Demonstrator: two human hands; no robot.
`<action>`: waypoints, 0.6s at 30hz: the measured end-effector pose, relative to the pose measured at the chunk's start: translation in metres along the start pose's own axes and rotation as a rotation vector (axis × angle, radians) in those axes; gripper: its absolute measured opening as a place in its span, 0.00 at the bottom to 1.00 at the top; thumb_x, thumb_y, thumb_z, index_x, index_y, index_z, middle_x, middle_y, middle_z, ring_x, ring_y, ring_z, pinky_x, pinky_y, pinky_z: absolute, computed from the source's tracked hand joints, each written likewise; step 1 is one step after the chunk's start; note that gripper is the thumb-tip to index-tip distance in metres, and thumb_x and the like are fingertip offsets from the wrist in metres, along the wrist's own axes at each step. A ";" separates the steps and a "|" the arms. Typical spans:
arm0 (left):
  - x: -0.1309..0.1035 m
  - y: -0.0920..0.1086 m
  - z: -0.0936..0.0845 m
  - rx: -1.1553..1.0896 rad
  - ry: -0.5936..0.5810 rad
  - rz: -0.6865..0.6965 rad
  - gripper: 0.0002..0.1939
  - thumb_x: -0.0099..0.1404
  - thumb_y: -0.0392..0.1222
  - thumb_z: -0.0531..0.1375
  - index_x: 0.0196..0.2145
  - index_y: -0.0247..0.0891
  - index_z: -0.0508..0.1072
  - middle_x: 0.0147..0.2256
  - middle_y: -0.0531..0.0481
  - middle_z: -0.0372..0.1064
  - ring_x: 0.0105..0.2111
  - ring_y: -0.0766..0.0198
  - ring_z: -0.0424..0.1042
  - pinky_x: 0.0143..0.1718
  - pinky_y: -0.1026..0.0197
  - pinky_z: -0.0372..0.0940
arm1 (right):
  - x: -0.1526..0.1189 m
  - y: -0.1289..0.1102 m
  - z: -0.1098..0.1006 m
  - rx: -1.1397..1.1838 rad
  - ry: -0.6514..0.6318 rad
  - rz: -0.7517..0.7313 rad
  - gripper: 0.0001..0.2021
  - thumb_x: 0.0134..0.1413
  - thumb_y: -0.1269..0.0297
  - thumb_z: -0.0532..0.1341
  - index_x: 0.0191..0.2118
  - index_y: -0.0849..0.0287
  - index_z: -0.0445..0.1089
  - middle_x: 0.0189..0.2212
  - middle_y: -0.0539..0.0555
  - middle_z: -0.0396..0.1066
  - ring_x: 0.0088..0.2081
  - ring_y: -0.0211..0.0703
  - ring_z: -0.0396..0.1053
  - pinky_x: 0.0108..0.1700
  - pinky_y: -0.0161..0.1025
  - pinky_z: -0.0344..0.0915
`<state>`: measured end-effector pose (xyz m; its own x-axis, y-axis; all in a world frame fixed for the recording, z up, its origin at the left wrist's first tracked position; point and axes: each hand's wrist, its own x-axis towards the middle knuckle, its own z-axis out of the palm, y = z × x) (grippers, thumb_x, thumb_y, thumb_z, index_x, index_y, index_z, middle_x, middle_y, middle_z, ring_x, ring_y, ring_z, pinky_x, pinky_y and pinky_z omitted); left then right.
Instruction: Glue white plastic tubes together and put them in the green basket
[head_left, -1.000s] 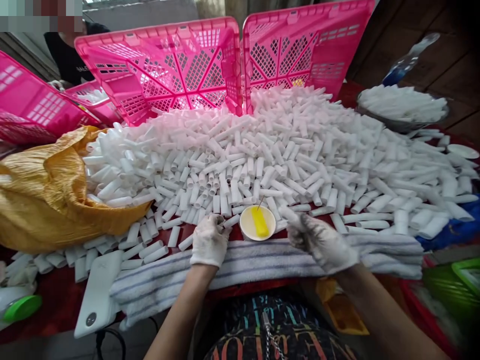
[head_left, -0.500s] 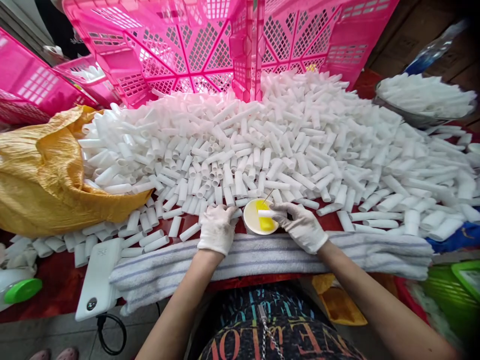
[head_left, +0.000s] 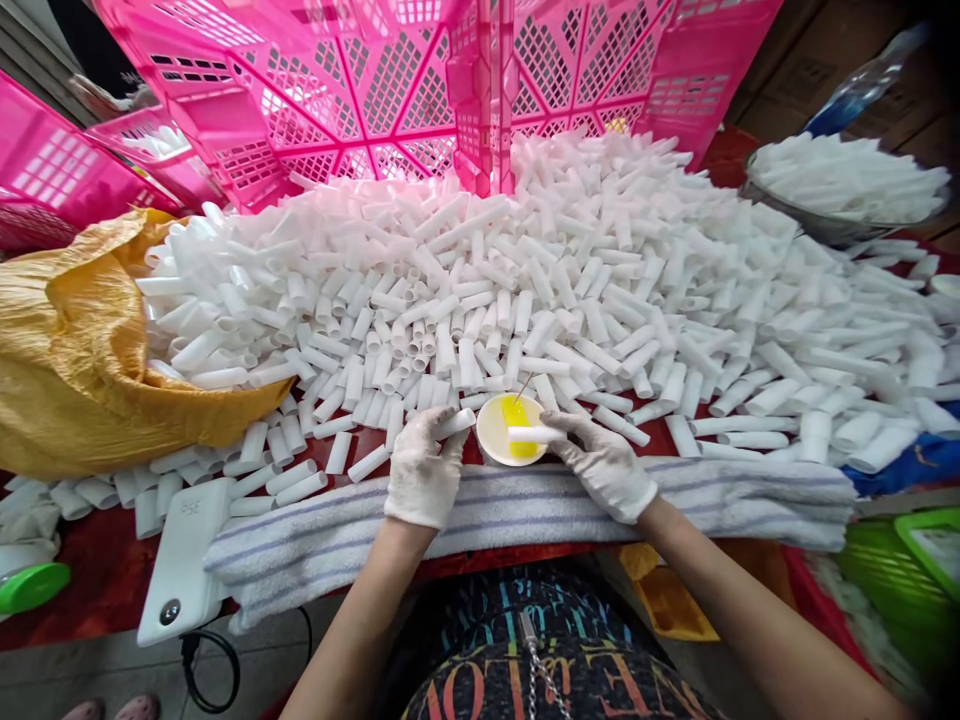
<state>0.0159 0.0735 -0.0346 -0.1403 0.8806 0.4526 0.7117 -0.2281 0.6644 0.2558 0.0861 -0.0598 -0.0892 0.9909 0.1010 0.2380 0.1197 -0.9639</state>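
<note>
My left hand (head_left: 424, 468), in a white glove, pinches a short white plastic tube (head_left: 457, 424) just left of a small round cream dish (head_left: 491, 440). In my gloved right hand (head_left: 606, 465) is another white tube (head_left: 535, 434), held level over the dish, its free end pointing left. A yellow block (head_left: 516, 412) lies in the dish, and a thin stick (head_left: 524, 388) stands up at its far end. Behind both hands spreads a big heap of loose white tubes (head_left: 480, 290).
Pink crates (head_left: 484, 100) stand behind the heap. A yellow sack (head_left: 82, 350) lies at left, near a white power bank (head_left: 184, 560) with a black cable. A striped towel (head_left: 510, 505) runs along the front edge. At far right is a bowl of tubes (head_left: 847, 180).
My left hand has lifted a tube from the near edge of the heap and turned it toward the dish. My right hand still holds its tube over the yellow block.
</note>
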 end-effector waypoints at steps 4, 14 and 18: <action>-0.001 0.004 0.002 -0.143 -0.070 -0.058 0.13 0.64 0.42 0.62 0.47 0.38 0.74 0.44 0.44 0.76 0.44 0.58 0.76 0.49 0.55 0.70 | 0.000 -0.001 0.001 0.026 0.043 -0.139 0.12 0.52 0.58 0.68 0.41 0.55 0.74 0.40 0.55 0.75 0.42 0.45 0.76 0.48 0.42 0.75; -0.003 0.014 -0.004 -0.395 -0.236 -0.442 0.15 0.62 0.47 0.64 0.46 0.40 0.74 0.45 0.47 0.75 0.45 0.58 0.75 0.51 0.54 0.69 | 0.000 -0.012 -0.002 -0.033 0.068 -0.143 0.11 0.51 0.53 0.68 0.32 0.55 0.73 0.30 0.52 0.72 0.33 0.42 0.73 0.37 0.40 0.74; 0.002 0.020 -0.007 -0.482 -0.252 -0.481 0.14 0.58 0.44 0.67 0.42 0.39 0.74 0.42 0.48 0.75 0.43 0.60 0.75 0.50 0.55 0.70 | -0.006 -0.028 -0.009 0.005 0.210 -0.092 0.12 0.49 0.53 0.69 0.33 0.55 0.71 0.32 0.53 0.71 0.35 0.43 0.72 0.36 0.38 0.72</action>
<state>0.0254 0.0677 -0.0164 -0.1575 0.9852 -0.0678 0.2201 0.1019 0.9701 0.2584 0.0777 -0.0308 0.0933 0.9670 0.2371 0.2334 0.2102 -0.9494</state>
